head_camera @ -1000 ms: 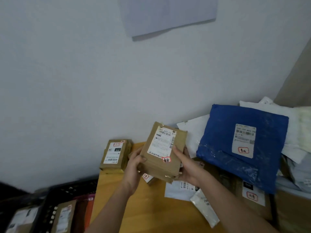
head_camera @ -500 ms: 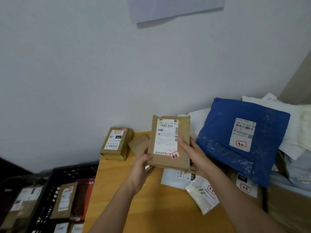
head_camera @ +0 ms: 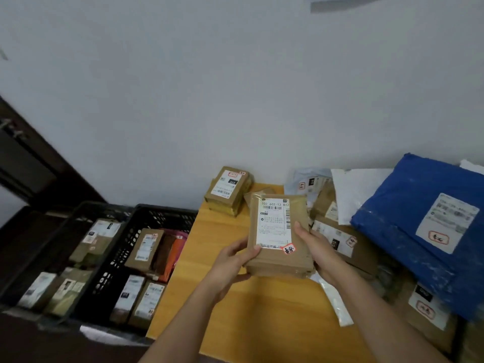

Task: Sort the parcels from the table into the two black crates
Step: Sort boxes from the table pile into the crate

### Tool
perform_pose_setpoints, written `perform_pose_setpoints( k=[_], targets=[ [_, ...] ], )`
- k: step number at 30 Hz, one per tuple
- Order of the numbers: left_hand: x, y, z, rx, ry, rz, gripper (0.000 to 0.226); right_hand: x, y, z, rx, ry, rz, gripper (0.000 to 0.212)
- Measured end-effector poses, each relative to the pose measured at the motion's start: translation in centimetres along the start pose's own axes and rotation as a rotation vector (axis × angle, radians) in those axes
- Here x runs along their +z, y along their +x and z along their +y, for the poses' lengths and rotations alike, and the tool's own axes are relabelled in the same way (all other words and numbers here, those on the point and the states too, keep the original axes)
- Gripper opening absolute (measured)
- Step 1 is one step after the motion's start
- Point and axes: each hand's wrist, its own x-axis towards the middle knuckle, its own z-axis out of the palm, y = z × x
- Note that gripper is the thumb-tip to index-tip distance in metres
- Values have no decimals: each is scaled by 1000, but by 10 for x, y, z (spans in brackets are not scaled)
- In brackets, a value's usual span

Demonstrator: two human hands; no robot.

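I hold a brown cardboard parcel with a white shipping label and a red-edged sticker above the wooden table. My left hand grips its lower left corner and my right hand grips its right edge. Two black crates stand on the floor left of the table: the nearer crate and the farther crate, both holding several labelled parcels.
A small brown box sits at the table's back left corner. At the right lies a heap of parcels, with a large blue bag, white bags and brown boxes. A white wall runs behind.
The view has swung left and down, bringing both crates into sight. The held parcel now sits lower and flatter in my hands, label up.
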Motion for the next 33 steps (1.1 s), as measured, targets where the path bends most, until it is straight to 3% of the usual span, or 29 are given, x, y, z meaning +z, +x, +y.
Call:
perform_pose_setpoints(
  k=[7, 12, 17, 22, 33],
  targets=[
    [-66, -31, -19, -15, -115, 94, 56, 78, -2, 3, 13, -83, -48, 42],
    [-155, -62, -32, -45, -144, 186, 46, 176, -16, 24, 56, -87, -82, 32],
    [-265, -96, -55, -77, -149, 280, 43, 291, -28, 57, 81, -161, -155, 49],
    [-351, -122, -74, -84, -181, 315, 40, 382, -41, 74, 85, -194, -220, 51],
    [-428, -83, -100, -181, -179, 388, 37, 461, 2, 107, 211, -322, -228, 44]
  ],
)
